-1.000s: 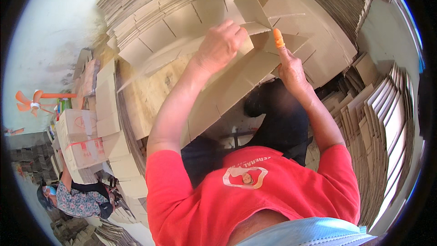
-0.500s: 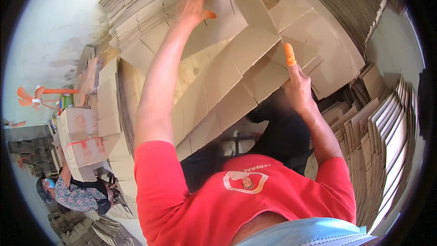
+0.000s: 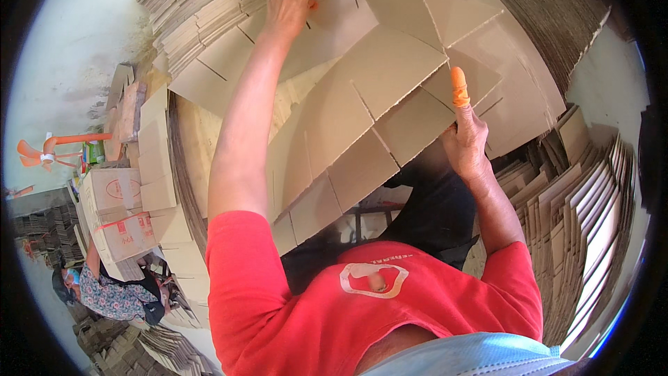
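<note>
A slotted cardboard box blank (image 3: 390,73) stands partly folded in front of me, its panels at an angle and one tall panel rising at the far side. My left hand (image 3: 289,8) reaches far forward, with fingers curled at a slotted cardboard panel (image 3: 327,14) by the stack; an orange cover shows on its thumb. At the blank's right side, my right hand (image 3: 465,143) grips the edge. Its thumb, in an orange cover, points up along the cardboard, and the other fingers are hidden behind.
Stacked flat cardboard (image 3: 202,10) lies at the far left, and another stack (image 3: 550,0) at the far right. Upright sheets (image 3: 570,216) lean at my right. On the left are a taped carton (image 3: 122,219), an orange fan (image 3: 45,153) and another person (image 3: 118,292).
The folded blank has shifted a little to the right along with my right hand. My left hand has moved slightly farther away, and its thumb has drawn in toward the fingers.
</note>
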Available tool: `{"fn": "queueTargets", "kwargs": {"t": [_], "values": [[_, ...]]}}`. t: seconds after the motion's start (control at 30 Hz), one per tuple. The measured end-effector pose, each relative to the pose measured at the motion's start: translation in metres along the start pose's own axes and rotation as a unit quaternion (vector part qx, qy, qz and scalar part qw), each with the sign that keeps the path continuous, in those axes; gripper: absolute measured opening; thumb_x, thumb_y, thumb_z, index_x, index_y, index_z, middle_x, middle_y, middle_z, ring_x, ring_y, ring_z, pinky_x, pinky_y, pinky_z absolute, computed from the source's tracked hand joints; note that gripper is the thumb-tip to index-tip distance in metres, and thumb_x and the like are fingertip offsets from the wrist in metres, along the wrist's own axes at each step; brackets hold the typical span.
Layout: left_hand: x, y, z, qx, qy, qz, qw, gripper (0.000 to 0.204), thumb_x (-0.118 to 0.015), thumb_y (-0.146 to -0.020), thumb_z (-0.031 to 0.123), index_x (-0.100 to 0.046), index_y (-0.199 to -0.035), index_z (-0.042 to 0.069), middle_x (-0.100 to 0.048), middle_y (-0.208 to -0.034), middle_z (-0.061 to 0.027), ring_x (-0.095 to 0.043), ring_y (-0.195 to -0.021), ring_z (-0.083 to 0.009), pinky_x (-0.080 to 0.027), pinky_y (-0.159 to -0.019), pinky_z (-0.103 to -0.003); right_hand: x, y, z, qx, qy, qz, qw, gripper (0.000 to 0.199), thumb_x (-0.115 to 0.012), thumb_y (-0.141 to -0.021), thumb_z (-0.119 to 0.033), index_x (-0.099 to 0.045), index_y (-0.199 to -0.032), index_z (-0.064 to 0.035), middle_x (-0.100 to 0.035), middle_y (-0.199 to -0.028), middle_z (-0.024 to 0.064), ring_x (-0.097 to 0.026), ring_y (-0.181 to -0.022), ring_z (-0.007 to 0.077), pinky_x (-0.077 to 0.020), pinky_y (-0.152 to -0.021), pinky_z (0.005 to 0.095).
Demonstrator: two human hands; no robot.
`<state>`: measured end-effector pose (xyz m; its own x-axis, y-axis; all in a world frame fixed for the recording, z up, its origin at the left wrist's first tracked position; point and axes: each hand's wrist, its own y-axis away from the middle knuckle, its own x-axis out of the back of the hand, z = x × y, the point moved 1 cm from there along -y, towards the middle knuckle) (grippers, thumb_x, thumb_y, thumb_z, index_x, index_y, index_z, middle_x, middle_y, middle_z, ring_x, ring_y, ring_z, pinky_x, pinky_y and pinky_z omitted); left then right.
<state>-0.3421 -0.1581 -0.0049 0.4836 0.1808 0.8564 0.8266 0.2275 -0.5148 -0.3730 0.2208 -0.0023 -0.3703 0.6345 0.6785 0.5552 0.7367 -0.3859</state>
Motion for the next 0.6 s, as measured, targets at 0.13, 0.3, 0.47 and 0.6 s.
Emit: {"fn": "queueTargets", "kwargs": {"t": [0.13,0.3,0.47,0.6], "values": [[0.016,-0.001,0.015,0.025,0.009,-0.056,0.998,0.025,-0.071,-0.073,0.018,-0.068,-0.095,0.007,-0.065,-0.092,-0.0098,-0.059,-0.091,-0.0297,-0.049,-0.076,-0.042,0.001,0.001,-0.003,0.004,0.006,0.012,1.0,0.101,-0.045,-0.058,0.022,-0.026,-0.149,-0.0191,-0.056,-0.092,0.0168,-0.056,-0.076,0.0309,-0.0457,-0.072,0.0262],[0.018,-0.003,0.013,0.013,-0.016,-0.089,0.996,0.019,-0.066,-0.076,0.015,-0.068,-0.094,0.009,-0.064,-0.089,-0.0073,-0.058,-0.086,-0.0287,-0.049,-0.075,-0.042,0.005,0.002,-0.01,0.005,0.03,0.013,0.999,0.102,-0.045,-0.058,0.021,-0.025,-0.149,-0.0182,-0.057,-0.092,0.018,-0.058,-0.077,0.0322,-0.0476,-0.073,0.0277],[0.017,0.001,0.01,-0.101,-0.074,0.098,0.987,0.011,-0.059,-0.077,0.008,-0.066,-0.085,0.011,-0.063,-0.081,-0.0058,-0.058,-0.084,-0.0262,-0.048,-0.074,-0.038,0.007,0.004,-0.01,0.006,0.02,0.011,1.0,0.1,-0.045,-0.058,0.021,-0.026,-0.149,-0.0159,-0.058,-0.093,0.0199,-0.06,-0.08,0.0351,-0.0485,-0.074,0.0294],[0.02,0.004,0.01,-0.129,-0.061,0.082,0.986,0.017,-0.059,-0.072,0.003,-0.067,-0.086,0.009,-0.063,-0.076,-0.0028,-0.059,-0.084,-0.0195,-0.046,-0.074,-0.033,0.01,0.001,-0.015,0.013,0.024,0.011,1.0,0.096,-0.046,-0.059,0.021,-0.029,-0.148,-0.0143,-0.059,-0.095,0.021,-0.06,-0.081,0.0367,-0.0503,-0.076,0.0332]]}}
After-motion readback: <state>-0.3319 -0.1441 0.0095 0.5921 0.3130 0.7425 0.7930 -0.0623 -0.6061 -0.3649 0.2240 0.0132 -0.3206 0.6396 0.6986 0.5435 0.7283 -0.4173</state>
